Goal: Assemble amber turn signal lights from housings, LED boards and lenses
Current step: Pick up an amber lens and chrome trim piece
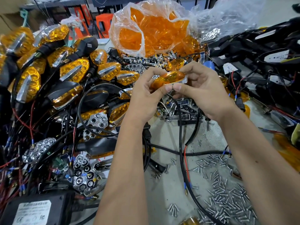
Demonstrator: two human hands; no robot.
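Raised above mid-table: amber light, pinched from both ends by left hand and right hand, thumbs meeting underneath. At 12 o'clock, bag of lenses; at 9, finished lights; at 5, loose screws.

We see an amber turn signal light with a chrome edge, lying roughly level above the table. A black cable hangs from it.
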